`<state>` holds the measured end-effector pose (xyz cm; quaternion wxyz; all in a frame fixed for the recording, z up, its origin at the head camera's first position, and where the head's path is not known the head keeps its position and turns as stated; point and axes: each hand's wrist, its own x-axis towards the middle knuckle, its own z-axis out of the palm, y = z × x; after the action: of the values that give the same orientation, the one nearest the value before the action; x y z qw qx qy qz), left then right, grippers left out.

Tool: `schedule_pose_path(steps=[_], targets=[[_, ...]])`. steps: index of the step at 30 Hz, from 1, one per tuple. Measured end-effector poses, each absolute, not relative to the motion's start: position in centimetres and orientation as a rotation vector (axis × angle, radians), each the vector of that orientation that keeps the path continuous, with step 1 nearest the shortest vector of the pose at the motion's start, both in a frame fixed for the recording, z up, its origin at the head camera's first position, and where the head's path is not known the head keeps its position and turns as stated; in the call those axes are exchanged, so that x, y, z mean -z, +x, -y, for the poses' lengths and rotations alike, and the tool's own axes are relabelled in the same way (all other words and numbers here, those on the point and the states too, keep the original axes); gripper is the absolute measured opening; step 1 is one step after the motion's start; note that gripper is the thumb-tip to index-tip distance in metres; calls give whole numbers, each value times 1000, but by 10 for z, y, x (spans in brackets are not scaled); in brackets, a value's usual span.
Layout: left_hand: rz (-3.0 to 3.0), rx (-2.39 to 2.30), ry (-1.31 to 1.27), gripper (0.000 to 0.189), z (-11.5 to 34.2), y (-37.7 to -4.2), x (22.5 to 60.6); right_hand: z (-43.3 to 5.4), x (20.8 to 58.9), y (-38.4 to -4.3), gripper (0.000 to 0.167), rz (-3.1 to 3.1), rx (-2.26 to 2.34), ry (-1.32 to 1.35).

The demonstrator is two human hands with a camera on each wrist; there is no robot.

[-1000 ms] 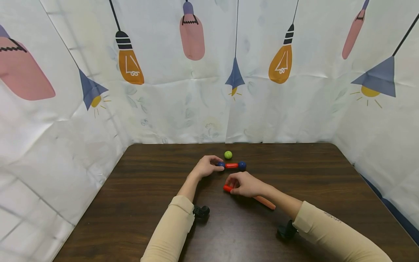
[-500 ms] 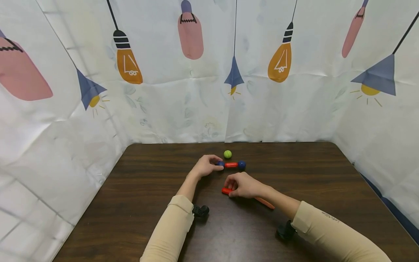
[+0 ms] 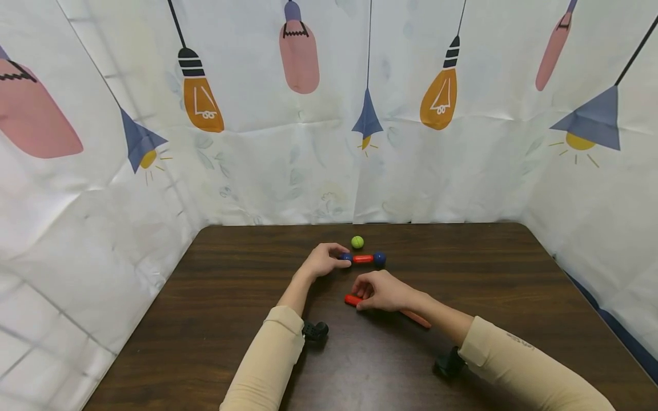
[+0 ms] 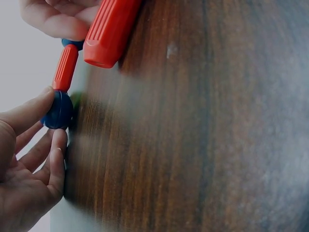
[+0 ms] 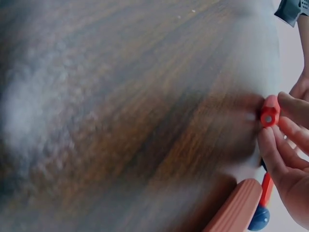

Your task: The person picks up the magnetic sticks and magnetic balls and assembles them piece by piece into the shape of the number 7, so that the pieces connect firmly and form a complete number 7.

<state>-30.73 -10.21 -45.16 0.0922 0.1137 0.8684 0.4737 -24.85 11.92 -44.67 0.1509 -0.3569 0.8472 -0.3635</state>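
Note:
My left hand (image 3: pixel 323 260) pinches a blue ball (image 4: pixel 59 110) between thumb and fingers. That ball sits at the left end of a short red ribbed rod (image 3: pixel 363 259), and a second blue ball (image 3: pixel 379 259) sits at its right end. Nearer to me, my right hand (image 3: pixel 385 291) pinches another red ribbed rod (image 3: pixel 352 299) close over the table. In the right wrist view this rod (image 5: pixel 270 111) turns an end with a small metallic dot toward the camera. An orange ribbed rod (image 3: pixel 417 319) lies partly hidden beneath my right wrist.
A small green ball (image 3: pixel 357 242) rests behind the joined pieces. The dark wood-grain table (image 3: pixel 231 342) reaches back to a white printed curtain (image 3: pixel 319 177). Black wrist cameras hang below my left forearm (image 3: pixel 267 359) and right forearm (image 3: pixel 529 365).
The red rod in my right hand has shifted slightly left, and more of its end sticks out past my fingers. My left hand has stayed on the blue ball.

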Motion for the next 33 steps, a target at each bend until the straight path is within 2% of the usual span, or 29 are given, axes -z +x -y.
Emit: schedule_pose_path(steps=[12,33], targets=[[-2566,-1394,325,31,104,-309,454,-142,433,-242,25,-2440,1086,-1031],[-2572,-1380,333,32,104,-311,454,-185,434,-235,26,-2484,1110,-969]])
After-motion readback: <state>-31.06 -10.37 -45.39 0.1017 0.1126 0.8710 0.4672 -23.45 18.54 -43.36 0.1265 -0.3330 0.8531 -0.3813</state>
